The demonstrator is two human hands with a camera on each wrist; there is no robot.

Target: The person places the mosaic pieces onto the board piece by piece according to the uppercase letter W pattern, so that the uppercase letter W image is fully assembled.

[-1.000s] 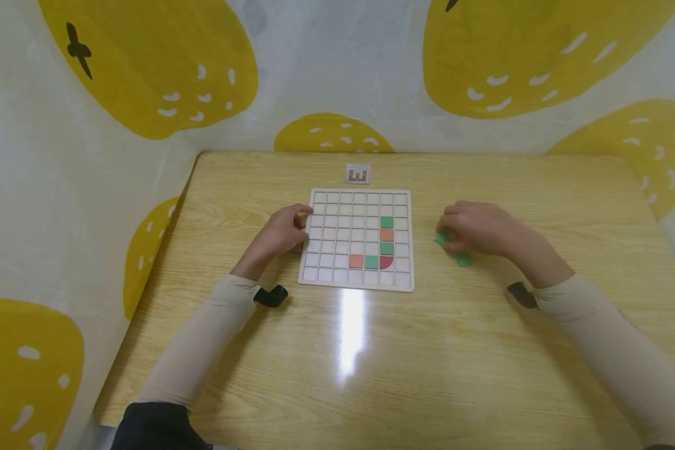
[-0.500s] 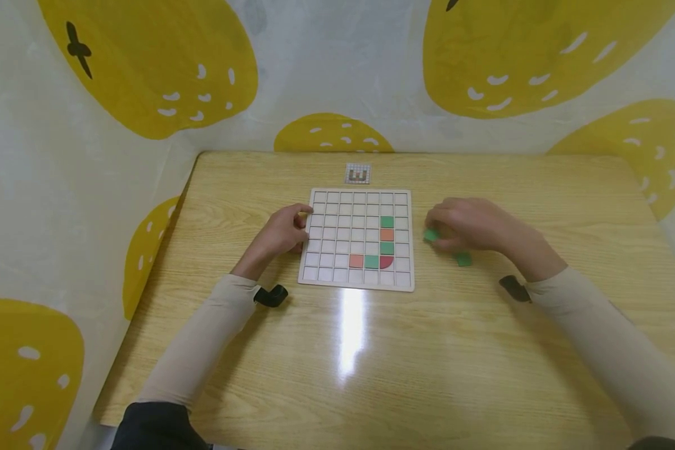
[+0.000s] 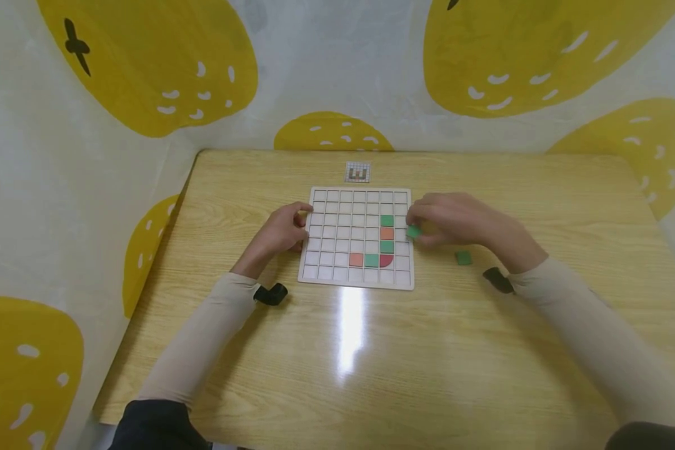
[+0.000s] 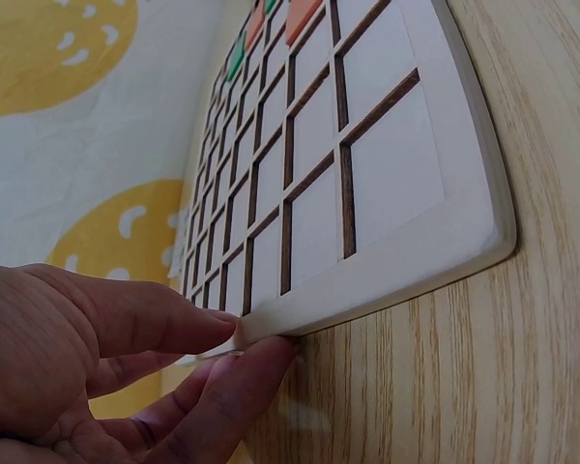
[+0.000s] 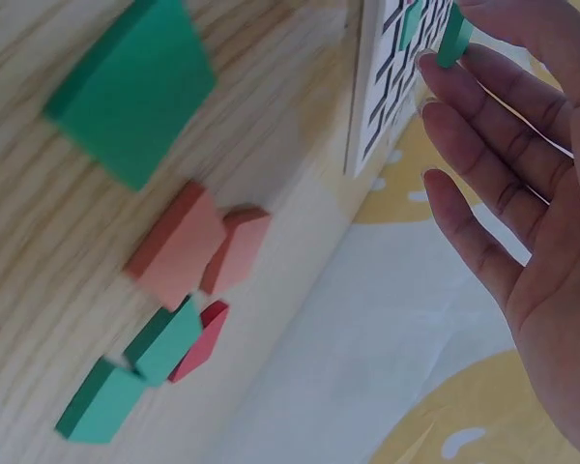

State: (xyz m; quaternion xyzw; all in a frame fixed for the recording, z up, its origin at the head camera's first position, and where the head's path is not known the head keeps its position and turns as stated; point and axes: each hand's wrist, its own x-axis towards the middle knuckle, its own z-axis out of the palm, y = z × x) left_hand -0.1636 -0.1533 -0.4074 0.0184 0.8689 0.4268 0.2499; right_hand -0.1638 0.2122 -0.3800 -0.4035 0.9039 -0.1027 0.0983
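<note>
my white grid board lies flat on the wooden table, with my left hand at its nine o'clock side, fingers bent, thumb and index gripping the rim. at three o'clock my right hand pinches a green tile between thumb and fingertips, the other fingers parted. i see that tile by the board's right rim, but can't tell whether they touch. set in the board, a column runs from two o'clock down to four: green square, orange square, second green square, then a round-cornered red piece. from there a third green square and another orange square reach six o'clock. a loose green tile lies at six o'clock from my right hand. my right wrist view shows two orange tiles, two green ones and a red tile huddled toward eight o'clock. a small patterned card sits at twelve o'clock, just beyond the board.
</note>
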